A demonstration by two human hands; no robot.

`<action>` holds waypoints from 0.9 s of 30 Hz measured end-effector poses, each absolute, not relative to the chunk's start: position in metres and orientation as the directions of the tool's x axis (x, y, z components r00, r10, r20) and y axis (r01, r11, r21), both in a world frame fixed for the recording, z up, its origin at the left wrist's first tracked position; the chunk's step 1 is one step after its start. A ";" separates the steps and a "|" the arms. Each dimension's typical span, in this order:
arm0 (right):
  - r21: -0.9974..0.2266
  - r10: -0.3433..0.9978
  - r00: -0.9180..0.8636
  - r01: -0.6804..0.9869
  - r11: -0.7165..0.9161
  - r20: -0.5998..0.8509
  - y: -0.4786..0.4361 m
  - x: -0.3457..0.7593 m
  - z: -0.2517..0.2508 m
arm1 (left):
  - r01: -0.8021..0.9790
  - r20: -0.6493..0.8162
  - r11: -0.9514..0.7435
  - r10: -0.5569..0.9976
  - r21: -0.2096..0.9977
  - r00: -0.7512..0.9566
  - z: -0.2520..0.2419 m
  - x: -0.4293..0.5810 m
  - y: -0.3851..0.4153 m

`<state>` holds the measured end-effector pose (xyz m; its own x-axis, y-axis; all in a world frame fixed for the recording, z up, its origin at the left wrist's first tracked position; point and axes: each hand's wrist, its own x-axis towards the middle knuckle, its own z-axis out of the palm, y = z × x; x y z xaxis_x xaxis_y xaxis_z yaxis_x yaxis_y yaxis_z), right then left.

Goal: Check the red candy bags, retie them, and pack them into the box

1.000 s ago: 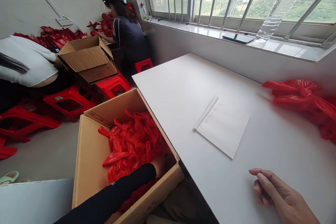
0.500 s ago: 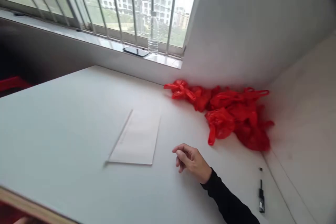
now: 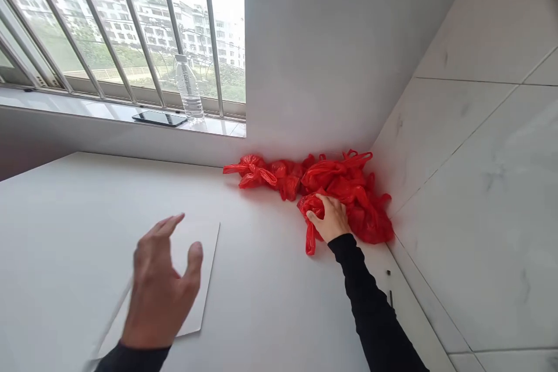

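Note:
My right hand (image 3: 332, 220) is on a knotted red plastic bag (image 3: 313, 204) at the near side of a heap of red bags, its thumb and fingers curved around the bag's bulge. The fingertips are partly sunk in the plastic. Slightly blurred, my left hand (image 3: 161, 282) is raised over a flat white rectangular sheet or folder (image 3: 204, 279), with thumb and fingers spread apart and nothing between them. This hand hides much of the white item.
More red plastic bags (image 3: 357, 186) lie bunched in the corner against the walls. A clear water bottle (image 3: 189, 93) and a dark phone (image 3: 159, 118) rest on the windowsill. A thin black object (image 3: 391, 299), partly behind my right sleeve, lies near the table's right edge.
My right hand has moved from the tabletop forward onto the red bag and taken hold of it. My left hand has come up into view over the white item. The view has turned right.

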<state>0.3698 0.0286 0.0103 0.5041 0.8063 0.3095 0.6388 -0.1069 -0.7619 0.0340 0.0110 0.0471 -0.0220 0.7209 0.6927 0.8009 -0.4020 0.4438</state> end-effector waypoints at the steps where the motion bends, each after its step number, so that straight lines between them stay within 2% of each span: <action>1: -0.745 0.813 0.501 0.654 -0.131 0.297 0.028 0.369 0.007 | 0.804 0.692 -0.416 0.722 0.425 0.008 0.039 0.056 0.020; 5: -0.725 0.872 0.440 0.669 -0.162 0.212 0.024 0.372 0.004 | 0.829 0.675 -0.437 0.731 0.350 0.101 -0.008 0.132 0.032; 8: -0.759 0.909 0.373 0.642 -0.106 0.188 0.022 0.378 0.012 | 0.822 0.650 -0.478 0.737 0.310 0.184 -0.036 0.158 0.022; 12: -0.853 0.918 0.331 0.521 0.014 0.217 0.017 0.372 0.026 | 0.789 0.627 -0.532 0.737 0.306 0.254 -0.047 0.158 0.015; 16: -0.939 0.918 0.324 0.322 0.122 0.230 -0.001 0.346 0.020 | 0.727 0.627 -0.564 0.742 0.392 0.238 -0.044 0.146 0.018; 20: -0.975 0.927 0.330 0.186 0.119 0.177 -0.030 0.320 -0.013 | 0.605 0.581 -0.598 0.772 0.525 0.259 -0.035 0.137 0.012; 24: -0.979 0.918 0.361 0.173 0.106 0.164 -0.050 0.311 -0.034 | 0.475 0.519 -0.649 0.760 0.594 0.390 -0.028 0.139 0.003; 27: -0.970 0.914 0.359 0.216 0.113 0.187 -0.054 0.308 -0.034 | 0.433 0.510 -0.654 0.755 0.620 0.412 -0.030 0.145 0.000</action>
<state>0.3080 -0.0543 -0.0342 0.3591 0.9145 0.1866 0.2158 0.1132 -0.9699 0.1448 -0.0001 -0.0302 0.4120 0.7553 0.5096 0.4333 -0.6544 0.6197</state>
